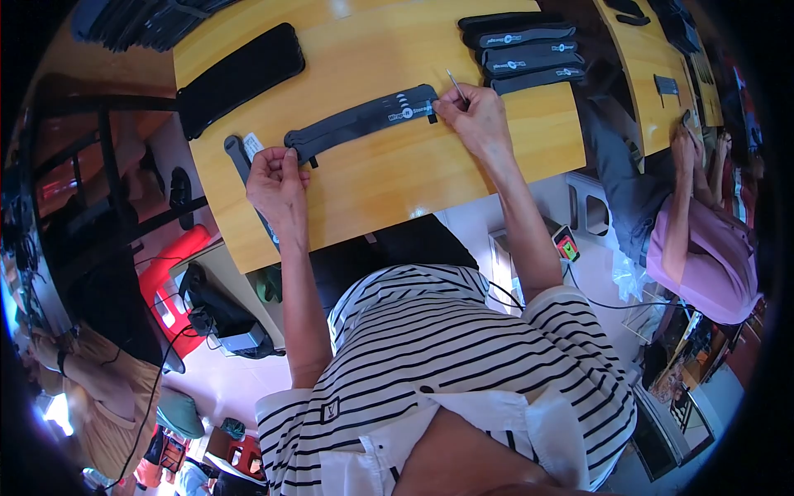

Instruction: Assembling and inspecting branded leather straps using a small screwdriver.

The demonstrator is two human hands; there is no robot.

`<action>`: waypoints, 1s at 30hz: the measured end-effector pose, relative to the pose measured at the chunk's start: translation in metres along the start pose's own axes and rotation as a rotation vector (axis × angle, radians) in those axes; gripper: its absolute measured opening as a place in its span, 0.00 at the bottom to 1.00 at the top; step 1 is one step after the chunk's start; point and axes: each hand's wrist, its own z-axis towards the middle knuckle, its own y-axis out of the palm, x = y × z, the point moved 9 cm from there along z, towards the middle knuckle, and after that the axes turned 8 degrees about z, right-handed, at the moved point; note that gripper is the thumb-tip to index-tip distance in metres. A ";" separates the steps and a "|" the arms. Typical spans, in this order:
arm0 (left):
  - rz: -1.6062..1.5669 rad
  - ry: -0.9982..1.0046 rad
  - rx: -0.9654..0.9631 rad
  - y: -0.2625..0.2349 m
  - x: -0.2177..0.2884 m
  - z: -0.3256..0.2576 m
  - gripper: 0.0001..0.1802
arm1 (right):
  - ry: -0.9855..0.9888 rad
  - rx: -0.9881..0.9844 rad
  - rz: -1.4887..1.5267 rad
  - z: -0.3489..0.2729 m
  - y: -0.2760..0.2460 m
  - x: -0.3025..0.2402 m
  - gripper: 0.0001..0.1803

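Note:
A dark grey fabric strap (356,121) with white print lies slantwise across the wooden table, small black tabs showing at both ends. My left hand (279,186) pinches its left end between thumb and fingers. At the strap's right end is my right hand (478,120), closed around a slim pointed metal tool (455,83) whose tip sticks up past the fingers. The right fingertips touch the strap's end; whether they grip it I cannot tell. Partly under my left hand and forearm lies another grey strap (236,154) with a white label (252,145).
Several grey straps (529,59) are stacked at the table's far right. A black padded piece (244,78) lies at the far left, with a dark pile (141,25) beyond. The wooden table (372,194) ends just before my body. A person in pink (703,256) works at the right.

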 end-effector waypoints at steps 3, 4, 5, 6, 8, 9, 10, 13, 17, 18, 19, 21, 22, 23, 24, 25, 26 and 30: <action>0.019 -0.005 0.003 0.000 0.003 -0.001 0.02 | -0.028 0.031 -0.042 -0.002 -0.002 -0.006 0.09; 0.019 -0.005 0.002 0.001 0.004 -0.001 0.02 | -0.028 0.032 -0.042 -0.002 -0.002 -0.006 0.09; 0.046 -0.002 0.009 0.001 0.004 -0.001 0.02 | -0.024 0.033 -0.055 -0.001 -0.002 -0.005 0.09; 0.073 0.000 0.016 0.001 0.005 -0.001 0.02 | -0.021 0.033 -0.068 -0.001 -0.002 -0.004 0.09; 0.086 0.023 0.024 0.000 0.003 0.000 0.03 | -0.030 0.038 -0.074 -0.001 -0.001 -0.005 0.09; 0.098 0.045 0.031 -0.001 0.004 0.000 0.03 | -0.038 0.043 -0.081 -0.001 -0.001 -0.006 0.08; 0.098 0.046 0.033 -0.001 0.006 0.000 0.03 | -0.040 0.043 -0.080 -0.001 0.000 -0.008 0.08; 0.173 0.034 0.065 -0.003 0.009 -0.001 0.03 | -0.026 0.043 -0.144 -0.003 0.000 -0.012 0.08; 0.191 0.093 0.082 -0.002 0.014 -0.002 0.04 | -0.026 0.033 -0.179 -0.003 -0.002 -0.015 0.08; 0.220 0.097 0.089 -0.004 0.015 -0.002 0.04 | -0.029 0.030 -0.190 -0.003 -0.001 -0.016 0.08; 0.219 0.102 0.093 -0.004 0.015 -0.002 0.04 | -0.035 0.030 -0.188 -0.003 -0.002 -0.017 0.08; 0.280 0.091 0.110 -0.006 0.013 -0.001 0.05 | -0.015 0.011 -0.202 -0.002 -0.001 -0.017 0.08; 0.277 0.096 0.113 -0.007 0.015 0.000 0.05 | -0.021 0.014 -0.200 -0.001 -0.001 -0.017 0.08; 0.306 0.101 0.108 -0.008 0.016 0.001 0.06 | -0.014 0.004 -0.186 0.000 0.000 -0.015 0.08; 0.335 0.105 0.104 -0.008 0.017 0.002 0.06 | -0.008 -0.007 -0.171 0.002 0.002 -0.013 0.08; 0.327 0.116 0.104 -0.009 0.017 0.003 0.06 | -0.016 0.003 -0.171 0.002 0.000 -0.013 0.08; 0.369 0.111 0.092 -0.008 0.015 0.005 0.07 | -0.017 0.008 -0.183 0.001 -0.001 -0.011 0.08; 0.353 0.088 0.074 -0.007 0.010 0.009 0.07 | -0.003 0.003 -0.183 0.003 -0.002 -0.012 0.08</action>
